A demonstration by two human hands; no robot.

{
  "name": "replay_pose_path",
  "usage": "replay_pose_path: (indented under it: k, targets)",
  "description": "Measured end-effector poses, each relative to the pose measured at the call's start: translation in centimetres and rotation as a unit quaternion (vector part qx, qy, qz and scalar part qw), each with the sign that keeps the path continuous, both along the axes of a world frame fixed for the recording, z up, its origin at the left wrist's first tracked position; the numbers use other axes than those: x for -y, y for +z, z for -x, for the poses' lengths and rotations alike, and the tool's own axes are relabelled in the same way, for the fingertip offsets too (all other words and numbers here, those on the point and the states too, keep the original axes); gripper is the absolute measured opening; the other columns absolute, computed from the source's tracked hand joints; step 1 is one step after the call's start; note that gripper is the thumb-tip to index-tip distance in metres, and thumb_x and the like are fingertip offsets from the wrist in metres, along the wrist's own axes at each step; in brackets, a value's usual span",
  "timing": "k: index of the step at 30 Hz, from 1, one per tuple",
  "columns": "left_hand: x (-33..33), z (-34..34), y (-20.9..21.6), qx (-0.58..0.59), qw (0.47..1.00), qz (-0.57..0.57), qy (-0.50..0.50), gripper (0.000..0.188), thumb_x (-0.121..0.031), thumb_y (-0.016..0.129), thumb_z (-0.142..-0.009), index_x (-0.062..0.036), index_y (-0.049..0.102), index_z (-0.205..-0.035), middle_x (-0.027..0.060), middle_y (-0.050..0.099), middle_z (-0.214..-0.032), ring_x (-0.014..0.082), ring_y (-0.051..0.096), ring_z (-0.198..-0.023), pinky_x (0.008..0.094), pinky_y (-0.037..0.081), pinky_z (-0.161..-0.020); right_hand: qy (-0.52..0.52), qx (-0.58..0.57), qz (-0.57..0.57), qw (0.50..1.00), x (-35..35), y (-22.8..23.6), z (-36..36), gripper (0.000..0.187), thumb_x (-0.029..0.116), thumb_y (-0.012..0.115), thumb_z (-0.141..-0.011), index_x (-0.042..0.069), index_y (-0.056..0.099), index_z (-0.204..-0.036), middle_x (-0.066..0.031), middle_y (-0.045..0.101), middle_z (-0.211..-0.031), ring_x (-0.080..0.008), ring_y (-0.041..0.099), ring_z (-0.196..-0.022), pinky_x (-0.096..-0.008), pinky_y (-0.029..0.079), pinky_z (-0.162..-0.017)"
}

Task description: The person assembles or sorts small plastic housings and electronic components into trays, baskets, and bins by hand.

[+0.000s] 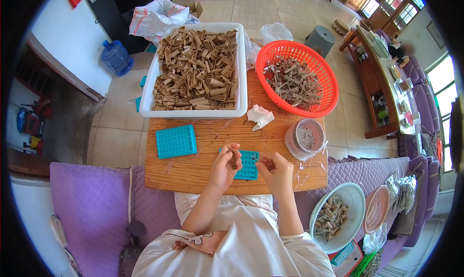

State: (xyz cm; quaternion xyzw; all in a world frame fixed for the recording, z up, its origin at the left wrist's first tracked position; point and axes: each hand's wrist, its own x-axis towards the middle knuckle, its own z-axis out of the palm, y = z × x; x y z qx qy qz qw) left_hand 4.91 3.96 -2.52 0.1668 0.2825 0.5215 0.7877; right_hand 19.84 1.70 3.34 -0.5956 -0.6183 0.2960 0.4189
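Observation:
My left hand (222, 171) is closed around a small brown tube-like piece (233, 159), held upright near the front of the table. Just to its right, my right hand (277, 170) pinches with thumb and forefinger; what sits between the fingertips is too small to make out. Beneath and between both hands lies a teal tray with rows of small cells (248, 167). A second stack of teal cell trays (176, 141) rests on the wood farther left. To the right of my hands stands a clear round tub (293, 144) with pale bits inside.
On the wooden table (212, 137), a white bin (193, 114) full of brown pieces fills the back left. A red basket (331, 95) of greyish scraps stands back right, with crumpled white paper (260, 116) between. A pale green basin (360, 199) of pieces sits on the purple sofa (89, 195).

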Motion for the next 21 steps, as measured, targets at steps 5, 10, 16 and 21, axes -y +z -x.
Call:
replay_pose_path:
  k: [5,10,16,21]
  targets:
    - [0.9,-1.2,0.6,0.025,0.999,0.041,-0.023,0.034,-0.006,0.045,-0.083,-0.0071,0.039,-0.116,0.0029,0.053,-0.09,0.0115,0.053,-0.08,0.0273,0.045,-0.071,-0.054,-0.098,0.061,0.992,0.3,-0.4,1.3,0.019,-0.004,0.061,-0.073,-0.003,0.054,-0.09,-0.0044,0.058,-0.071,-0.0055,0.053,-0.06,-0.0185,0.044,-0.053]
    - [1.3,-1.4,1.3,-0.07,0.997,-0.03,-0.032,0.038,-0.001,0.048,-0.084,-0.0069,0.04,-0.12,0.0078,0.051,-0.107,0.018,0.053,-0.099,0.0348,0.048,-0.083,-0.064,-0.14,0.035,0.988,0.9,-1.3,2.0,0.01,-0.004,0.056,-0.077,-0.002,0.049,-0.083,-0.0039,0.056,-0.069,-0.0049,0.051,-0.06,-0.0174,0.042,-0.051]
    - [1.3,-0.8,1.1,-0.092,0.986,-0.141,-0.002,0.042,-0.007,0.06,-0.079,-0.0058,0.043,-0.118,0.0106,0.052,-0.111,0.0172,0.056,-0.093,0.0317,0.05,-0.08,-0.033,-0.116,0.015,0.993,0.9,-1.2,2.3,0.007,-0.005,0.053,-0.079,0.0,0.047,-0.079,-0.0023,0.053,-0.069,-0.0037,0.048,-0.059,-0.0174,0.039,-0.051]
    - [1.3,-0.2,0.6,-0.134,0.967,-0.218,0.018,0.042,-0.003,0.061,-0.077,-0.0044,0.046,-0.116,0.0113,0.054,-0.108,0.0151,0.056,-0.093,0.0272,0.048,-0.078,-0.038,-0.217,0.028,0.975,1.4,-0.8,2.9,0.007,-0.006,0.052,-0.079,-0.001,0.048,-0.08,-0.0012,0.053,-0.071,-0.003,0.048,-0.062,-0.0167,0.039,-0.053]
